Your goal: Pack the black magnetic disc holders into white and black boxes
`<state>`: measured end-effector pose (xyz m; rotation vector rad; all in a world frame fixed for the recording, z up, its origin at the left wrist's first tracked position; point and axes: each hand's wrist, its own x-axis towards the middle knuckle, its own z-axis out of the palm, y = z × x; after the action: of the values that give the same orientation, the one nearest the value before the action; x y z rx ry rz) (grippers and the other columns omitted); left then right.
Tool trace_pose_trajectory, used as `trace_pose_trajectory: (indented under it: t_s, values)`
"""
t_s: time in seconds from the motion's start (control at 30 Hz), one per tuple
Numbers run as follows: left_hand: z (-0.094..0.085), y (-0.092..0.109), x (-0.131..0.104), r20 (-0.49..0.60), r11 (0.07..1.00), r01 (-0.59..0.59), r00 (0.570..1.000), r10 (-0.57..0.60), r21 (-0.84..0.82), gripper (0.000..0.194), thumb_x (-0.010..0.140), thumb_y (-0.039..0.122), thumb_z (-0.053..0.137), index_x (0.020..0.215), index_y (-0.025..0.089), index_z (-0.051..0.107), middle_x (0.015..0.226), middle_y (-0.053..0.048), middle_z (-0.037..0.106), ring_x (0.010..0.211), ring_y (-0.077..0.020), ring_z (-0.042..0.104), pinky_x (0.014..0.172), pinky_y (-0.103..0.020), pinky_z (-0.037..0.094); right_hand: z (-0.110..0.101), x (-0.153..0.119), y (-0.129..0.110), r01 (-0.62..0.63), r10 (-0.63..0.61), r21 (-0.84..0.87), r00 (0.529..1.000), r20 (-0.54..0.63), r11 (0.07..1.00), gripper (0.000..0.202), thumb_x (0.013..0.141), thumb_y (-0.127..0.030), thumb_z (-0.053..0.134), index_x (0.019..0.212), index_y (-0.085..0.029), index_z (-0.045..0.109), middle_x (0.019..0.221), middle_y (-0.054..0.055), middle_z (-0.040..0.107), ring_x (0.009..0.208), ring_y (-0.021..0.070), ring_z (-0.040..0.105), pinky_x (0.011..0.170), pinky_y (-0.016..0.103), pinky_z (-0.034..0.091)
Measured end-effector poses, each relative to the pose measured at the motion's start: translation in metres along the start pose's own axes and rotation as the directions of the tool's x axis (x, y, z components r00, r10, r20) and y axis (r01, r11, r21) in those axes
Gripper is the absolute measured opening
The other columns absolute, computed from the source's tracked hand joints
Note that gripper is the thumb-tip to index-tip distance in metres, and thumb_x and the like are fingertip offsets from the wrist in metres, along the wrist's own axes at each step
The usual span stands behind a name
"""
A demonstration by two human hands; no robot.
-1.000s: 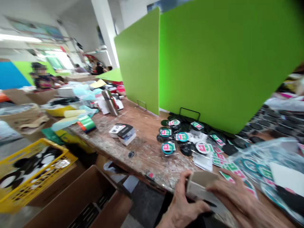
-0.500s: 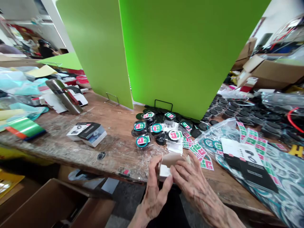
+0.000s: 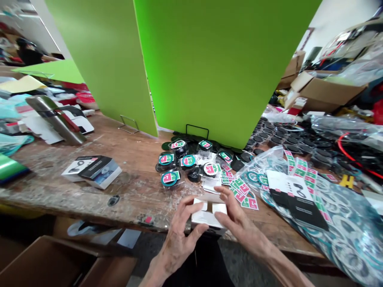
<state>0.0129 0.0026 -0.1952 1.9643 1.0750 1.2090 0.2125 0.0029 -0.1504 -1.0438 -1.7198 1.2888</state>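
A small white carton [image 3: 206, 219] is between my hands at the table's front edge, its white end flaps partly folded in and a dark gap between them. My left hand [image 3: 182, 229] grips its left side, fingers on the left flap and thumb at the front. My right hand [image 3: 236, 219] holds the right side, with the thumb near the right flap. Just beyond lie several black round pieces in clear wrap with teal rings and pink-green stickers [image 3: 188, 161]. What is inside the carton cannot be made out.
Two printed cartons [image 3: 100, 171] sit on the left of the table. Sticker sheets [image 3: 243, 195], black-and-white leaflets [image 3: 299, 199] and a plastic bag of rings [image 3: 350, 239] lie to the right. Green boards [image 3: 209, 71] stand behind. An open cardboard box [image 3: 54, 259] is below left.
The carton's side flaps have come down into its opening, and both hands have shifted to its two sides. The whole view has turned somewhat to the right.
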Motion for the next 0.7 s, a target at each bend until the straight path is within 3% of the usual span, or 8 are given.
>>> trace_pose_trajectory:
  t_s: [0.07,0.13,0.23,0.33,0.4,0.53,0.63,0.7]
  values:
    - [-0.005,0.003,0.003,0.033,0.995,0.073,0.997,-0.071,-0.063,0.048,0.087,0.028,0.060,0.131,0.028,0.040,0.128,-0.008,0.048,0.116,-0.0233,0.051,0.096,-0.036,0.045,0.001,-0.003,0.002,0.118,-0.128,-0.260,0.991,-0.024,0.958,0.032,0.097,-0.033,0.043,0.128,-0.029,0.041,0.140,0.006,0.044,0.133,0.0204,0.038,0.111,0.045,0.030]
    - [-0.008,0.007,0.007,0.072,0.994,0.081,0.995,-0.076,-0.074,0.052,0.085,0.030,0.062,0.132,0.028,0.039,0.126,-0.008,0.049,0.116,-0.0233,0.051,0.098,-0.036,0.043,0.001,-0.005,0.000,0.169,-0.200,-0.390,0.979,-0.039,0.905,0.020,0.097,-0.030,0.041,0.113,-0.026,0.053,0.136,0.004,0.049,0.131,0.0206,0.040,0.111,0.044,0.029]
    - [-0.011,0.010,0.011,0.103,0.999,0.043,0.994,-0.041,-0.019,0.047,0.084,0.031,0.065,0.126,0.027,0.046,0.123,-0.007,0.049,0.117,-0.0236,0.048,0.100,-0.036,0.041,-0.005,0.001,-0.012,0.007,-0.047,-0.378,0.994,-0.097,0.926,0.015,0.096,-0.030,0.042,0.104,-0.023,0.053,0.116,0.004,0.059,0.108,0.0184,0.055,0.094,0.037,0.044]
    - [-0.011,0.011,0.012,0.091,0.999,0.036,0.995,-0.037,0.013,0.049,0.082,0.031,0.067,0.127,0.028,0.046,0.122,-0.006,0.049,0.117,-0.0229,0.049,0.099,-0.035,0.042,-0.013,0.013,-0.023,-0.096,0.104,-0.378,0.995,0.000,0.921,0.017,0.090,-0.032,0.051,0.103,-0.021,0.052,0.097,0.002,0.060,0.089,0.0181,0.057,0.078,0.033,0.047]
    - [-0.010,0.012,0.011,0.102,0.999,0.029,0.994,-0.031,0.025,0.050,0.082,0.031,0.067,0.127,0.028,0.046,0.124,-0.006,0.050,0.118,-0.0226,0.049,0.100,-0.034,0.042,-0.016,0.020,-0.025,-0.075,0.105,-0.427,0.993,0.045,0.901,0.015,0.088,-0.032,0.052,0.097,-0.020,0.052,0.093,0.002,0.059,0.086,0.0184,0.056,0.074,0.031,0.046]
    - [-0.009,0.016,0.010,0.109,0.999,0.022,0.994,-0.025,0.032,0.051,0.084,0.030,0.065,0.131,0.028,0.045,0.130,-0.007,0.049,0.123,-0.0230,0.047,0.104,-0.036,0.040,-0.014,0.022,-0.017,-0.044,0.037,-0.502,0.999,-0.025,0.864,0.009,0.089,-0.027,0.048,0.093,-0.020,0.050,0.091,0.001,0.058,0.085,0.0174,0.056,0.075,0.032,0.047]
    - [-0.014,0.018,0.011,0.046,0.993,0.107,0.993,-0.105,-0.040,0.048,0.083,0.031,0.065,0.128,0.025,0.049,0.130,-0.009,0.052,0.123,-0.0245,0.048,0.104,-0.039,0.040,-0.019,0.010,-0.018,0.004,-0.025,-0.501,0.999,-0.035,0.865,0.022,0.095,-0.033,0.041,0.111,-0.021,0.052,0.106,0.005,0.060,0.093,0.0176,0.059,0.083,0.034,0.050]
    - [-0.020,0.018,0.015,-0.008,0.936,0.297,0.953,-0.303,-0.188,0.043,0.082,0.038,0.065,0.120,0.021,0.054,0.118,-0.009,0.060,0.110,-0.0250,0.058,0.092,-0.037,0.049,-0.024,-0.005,-0.023,0.117,-0.109,-0.563,0.993,0.047,0.818,0.052,0.091,-0.050,0.049,0.135,-0.023,0.040,0.134,0.012,0.049,0.114,0.0225,0.055,0.092,0.038,0.050]
